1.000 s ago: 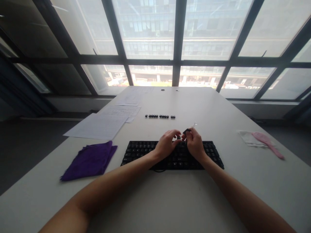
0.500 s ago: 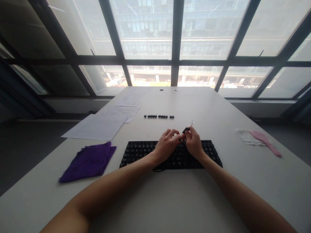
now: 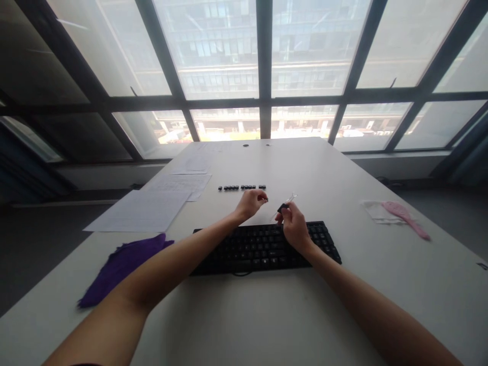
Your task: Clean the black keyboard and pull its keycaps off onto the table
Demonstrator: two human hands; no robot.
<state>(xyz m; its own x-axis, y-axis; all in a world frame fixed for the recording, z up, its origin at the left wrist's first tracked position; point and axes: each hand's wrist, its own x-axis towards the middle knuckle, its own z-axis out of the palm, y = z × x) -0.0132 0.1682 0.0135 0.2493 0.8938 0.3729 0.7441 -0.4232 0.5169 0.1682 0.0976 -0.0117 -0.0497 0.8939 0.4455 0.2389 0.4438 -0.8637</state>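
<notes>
In the head view, my left hand [image 3: 249, 204] is raised past the far edge of a black keyboard [image 3: 251, 249], pinching a small dark keycap [image 3: 266, 200] between thumb and fingertips. My right hand [image 3: 296, 226] hovers over the keyboard's right part, closed on a keycap puller [image 3: 282, 208] with a black handle and thin wire loops at both ends. Beyond my left hand, several black keycaps [image 3: 231, 188] stand in a broken row on the table. My left forearm covers the keyboard's left part.
The white table [image 3: 305, 315] reaches to the windows. A folded purple cloth [image 3: 122, 264] lies at the left, partly behind my forearm. Paper sheets [image 3: 141, 211] spread at the back left. On the right, a pink brush-shaped object [image 3: 404, 216] rests on a white cloth [image 3: 375, 213].
My left hand has parted from the puller and moved left and forward toward the keycap row, carrying a keycap. The right hand still holds the puller. The view has shifted slightly.
</notes>
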